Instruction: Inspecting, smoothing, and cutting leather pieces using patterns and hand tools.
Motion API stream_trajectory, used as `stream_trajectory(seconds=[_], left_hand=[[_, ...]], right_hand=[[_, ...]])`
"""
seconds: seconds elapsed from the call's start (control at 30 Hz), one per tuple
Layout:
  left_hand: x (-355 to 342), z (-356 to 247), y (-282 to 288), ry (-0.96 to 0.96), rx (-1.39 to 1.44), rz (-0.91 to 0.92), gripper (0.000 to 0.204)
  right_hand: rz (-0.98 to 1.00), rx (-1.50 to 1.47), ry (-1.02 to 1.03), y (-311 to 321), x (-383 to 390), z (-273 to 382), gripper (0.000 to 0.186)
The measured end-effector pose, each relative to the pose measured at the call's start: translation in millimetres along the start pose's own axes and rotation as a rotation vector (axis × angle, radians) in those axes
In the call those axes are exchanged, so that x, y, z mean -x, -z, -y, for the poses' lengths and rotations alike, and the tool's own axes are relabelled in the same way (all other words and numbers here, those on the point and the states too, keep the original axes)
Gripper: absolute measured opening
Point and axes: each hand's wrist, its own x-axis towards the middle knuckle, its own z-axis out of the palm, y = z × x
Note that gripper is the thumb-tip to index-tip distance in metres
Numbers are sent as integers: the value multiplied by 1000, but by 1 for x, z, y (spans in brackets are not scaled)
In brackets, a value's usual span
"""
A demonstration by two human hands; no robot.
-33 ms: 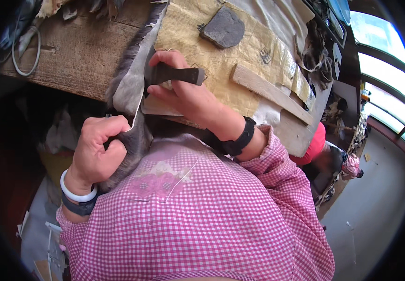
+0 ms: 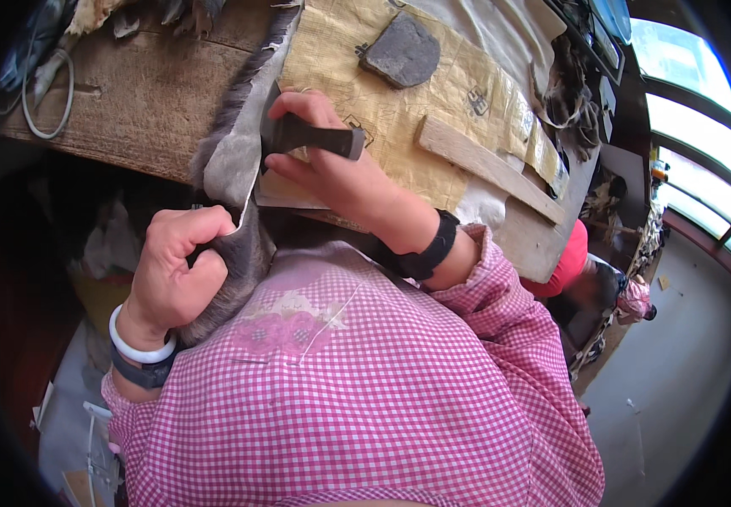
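Observation:
My left hand [image 2: 181, 266] is closed on the near edge of a grey fur pelt [image 2: 232, 165], pinching it by my body. The pelt runs away from me over the table edge, dark hair on its left and pale skin side facing up. In my right hand [image 2: 338, 173] is a dark-handled scraper-like blade [image 2: 323, 138], with thumb and forefinger on either side of it. Its flat grey part lies against the pelt's right border. Fingers and handle hide much of that blade, so its exact kind is unclear.
A yellow woven sheet [image 2: 331, 51] covers the worktable. On it lie a dark flat stone [image 2: 401, 52] and a wooden strip [image 2: 488, 167]. Bare planks [image 2: 145, 93] with a white cord [image 2: 69, 101] are at left. A person in red [image 2: 570, 258] is beyond the table at right.
The end of the blade's handle has tipped slightly left and toward me in my right hand. My left hand and the pelt stay nearly in place.

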Motion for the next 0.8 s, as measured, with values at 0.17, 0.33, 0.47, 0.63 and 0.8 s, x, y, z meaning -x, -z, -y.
stream_trajectory(seconds=[0.17, 0.33, 0.47, 0.63, 0.8], left_hand=[[-5, -11, 5, -11, 113, 37, 7], [-4, -14, 14, -29, 154, 19, 8], [-6, -19, 22, -54, 111, 38, 9], [-6, -29, 23, -57, 236, -81, 14], [-14, -34, 26, -90, 219, -38, 14]], right_hand=[[-45, 53, 30, -2, -3, -4, 49], [-63, 27, -137, 12, -24, 2, 48], [-59, 65, -100, 14, -33, -7, 50], [-112, 94, -102, 9, -41, -10, 50], [-192, 244, 19, 13, -43, -15, 48]])
